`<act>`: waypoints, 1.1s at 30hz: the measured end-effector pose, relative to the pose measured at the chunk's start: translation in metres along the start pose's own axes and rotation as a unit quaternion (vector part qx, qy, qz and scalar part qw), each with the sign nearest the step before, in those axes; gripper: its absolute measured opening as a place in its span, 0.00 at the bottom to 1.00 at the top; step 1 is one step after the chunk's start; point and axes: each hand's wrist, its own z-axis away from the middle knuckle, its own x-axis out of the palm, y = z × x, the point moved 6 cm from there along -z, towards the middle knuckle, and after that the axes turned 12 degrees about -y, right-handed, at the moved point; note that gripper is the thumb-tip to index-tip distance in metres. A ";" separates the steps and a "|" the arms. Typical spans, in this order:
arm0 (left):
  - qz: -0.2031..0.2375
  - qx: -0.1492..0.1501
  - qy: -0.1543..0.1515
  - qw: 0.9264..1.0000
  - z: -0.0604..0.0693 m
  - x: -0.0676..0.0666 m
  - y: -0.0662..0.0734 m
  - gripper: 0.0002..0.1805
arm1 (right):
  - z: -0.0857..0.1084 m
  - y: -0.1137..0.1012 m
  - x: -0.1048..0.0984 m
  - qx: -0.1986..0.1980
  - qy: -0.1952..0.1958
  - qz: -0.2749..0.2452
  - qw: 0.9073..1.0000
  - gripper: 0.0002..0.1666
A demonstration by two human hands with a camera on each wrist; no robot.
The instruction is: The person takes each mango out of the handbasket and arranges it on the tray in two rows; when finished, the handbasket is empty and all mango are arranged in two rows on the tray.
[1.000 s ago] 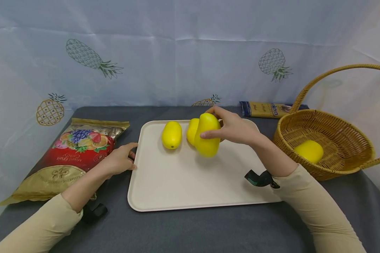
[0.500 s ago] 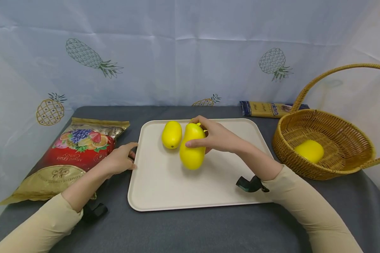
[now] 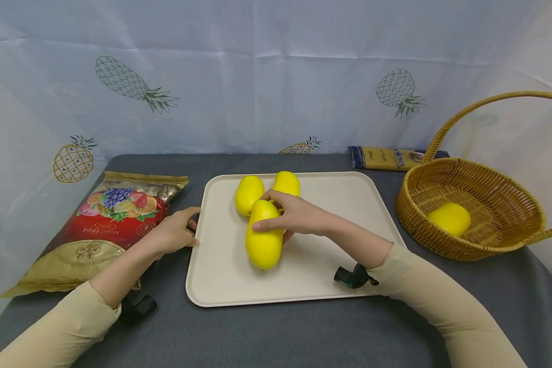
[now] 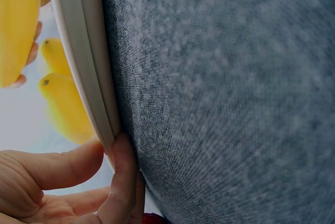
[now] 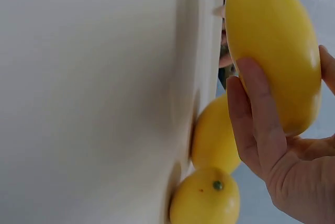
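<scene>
My right hand (image 3: 299, 214) grips a yellow mango (image 3: 263, 248) over the cream tray (image 3: 230, 286), thumb on one side and fingers on the other. In the right wrist view a gap shows between this mango (image 5: 275, 51) and the tray surface. Two more mangoes lie near the tray's far edge, a left mango (image 3: 247, 195) and a right mango (image 3: 287, 183). At the tray's left edge my left hand (image 3: 177, 232) pinches the rim; the left wrist view shows the thumb (image 4: 73, 166) and fingers on either side of it.
A wicker basket (image 3: 407, 217) with a tall handle stands on the right, holding one mango (image 3: 450, 220). Left of the tray lies a red and gold candy bag (image 3: 106, 220). A yellow and blue packet (image 3: 382, 159) lies behind, before a pineapple-print curtain (image 3: 257, 102).
My right hand has carried the mango left and toward me across the tray, uncovering the mango behind it. My left hand has stayed at the tray's edge.
</scene>
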 end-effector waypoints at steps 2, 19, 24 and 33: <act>-0.002 -0.001 0.001 1.000 0.000 0.000 0.000 0.45 | -0.002 0.001 0.004 0.003 -0.007 0.001 1.000 0.32; -0.006 -0.007 0.002 1.000 0.000 0.000 0.001 0.45 | -0.017 0.011 0.029 0.051 -0.039 -0.029 0.998 0.33; -0.007 -0.005 0.002 1.000 0.001 0.000 0.001 0.45 | -0.020 0.011 0.032 0.057 -0.035 -0.025 0.997 0.31; -0.007 -0.008 0.002 1.000 0.000 0.000 0.000 0.45 | -0.024 0.012 0.033 0.067 -0.014 -0.002 0.998 0.35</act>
